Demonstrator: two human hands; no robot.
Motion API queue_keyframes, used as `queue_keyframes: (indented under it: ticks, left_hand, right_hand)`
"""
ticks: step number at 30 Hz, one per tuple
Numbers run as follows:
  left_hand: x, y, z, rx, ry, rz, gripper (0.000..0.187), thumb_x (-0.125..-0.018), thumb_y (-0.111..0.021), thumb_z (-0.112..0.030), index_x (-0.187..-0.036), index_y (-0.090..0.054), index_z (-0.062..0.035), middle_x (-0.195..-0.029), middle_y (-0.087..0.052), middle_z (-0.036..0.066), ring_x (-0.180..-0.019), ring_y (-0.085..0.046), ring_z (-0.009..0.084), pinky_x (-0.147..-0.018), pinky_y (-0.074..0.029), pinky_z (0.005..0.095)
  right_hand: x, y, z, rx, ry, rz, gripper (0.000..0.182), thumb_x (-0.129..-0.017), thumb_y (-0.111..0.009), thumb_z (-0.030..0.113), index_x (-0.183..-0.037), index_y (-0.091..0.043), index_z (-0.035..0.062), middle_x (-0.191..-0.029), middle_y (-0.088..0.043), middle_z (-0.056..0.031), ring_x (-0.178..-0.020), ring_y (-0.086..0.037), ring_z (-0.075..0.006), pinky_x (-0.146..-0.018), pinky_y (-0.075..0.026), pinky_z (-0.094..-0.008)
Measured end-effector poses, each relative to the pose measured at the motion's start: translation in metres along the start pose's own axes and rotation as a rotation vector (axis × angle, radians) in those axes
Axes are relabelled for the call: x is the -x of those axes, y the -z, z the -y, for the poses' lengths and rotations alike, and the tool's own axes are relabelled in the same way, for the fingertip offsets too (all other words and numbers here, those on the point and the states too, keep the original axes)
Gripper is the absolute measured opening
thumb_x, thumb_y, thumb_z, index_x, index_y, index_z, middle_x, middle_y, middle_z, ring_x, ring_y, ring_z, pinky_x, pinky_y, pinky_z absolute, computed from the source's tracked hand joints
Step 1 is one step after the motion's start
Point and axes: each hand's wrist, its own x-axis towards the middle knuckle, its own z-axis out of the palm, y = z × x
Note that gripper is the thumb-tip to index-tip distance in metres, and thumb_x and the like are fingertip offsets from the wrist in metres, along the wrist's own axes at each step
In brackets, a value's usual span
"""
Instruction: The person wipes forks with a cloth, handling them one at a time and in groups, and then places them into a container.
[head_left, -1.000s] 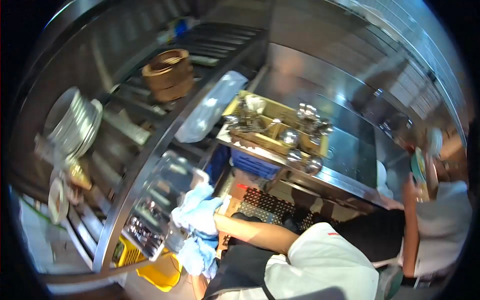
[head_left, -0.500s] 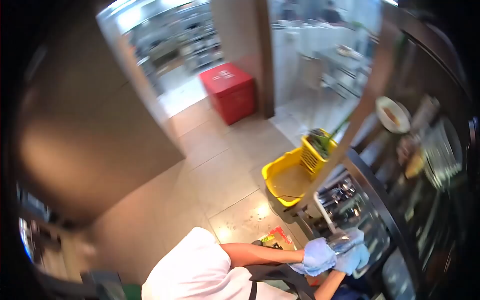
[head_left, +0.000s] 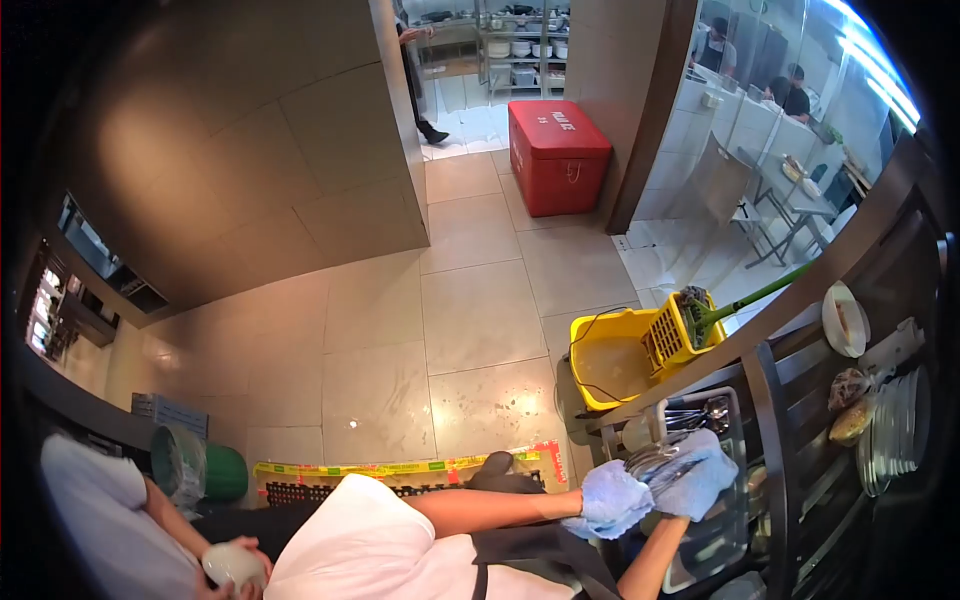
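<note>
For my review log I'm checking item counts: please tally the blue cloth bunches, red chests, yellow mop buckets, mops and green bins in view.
Blue cloth bunches: 2
Red chest: 1
Yellow mop bucket: 1
Mop: 1
Green bin: 1
Total: 6

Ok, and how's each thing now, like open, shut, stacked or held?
Left hand: closed on the cutlery
Right hand: closed on the cutlery
Blue cloths: wrapped around both hands
Clear tub: open, more cutlery inside
Red box: shut
Yellow bucket: open, murky liquid inside
Mop: leaning, head in wringer
Dishes: stacked
</note>
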Motion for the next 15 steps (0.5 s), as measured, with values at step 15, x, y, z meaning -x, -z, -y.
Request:
queue_keyframes:
  ticks: [15]
  left_hand:
    - [0.006, -0.016, -0.068, 0.392, 0.333, -0.481, 0.038, -0.074, -0.053, -0.039, -0.092, -0.056, -0.0057, -0.081, -0.058, 0.013, -0.078, -0.055, 0.0207, -0.072, -0.045, 0.0355]
  right_hand:
    - [0.111, 0.01, 0.013, 1.238, 0.138, -0.036, 0.03, -0.084, -0.041, 0.025, -0.103, -0.047, 0.0031, -0.091, -0.052, -0.0056, -0.082, -0.052, -0.0174, -0.07, -0.046, -0.0323]
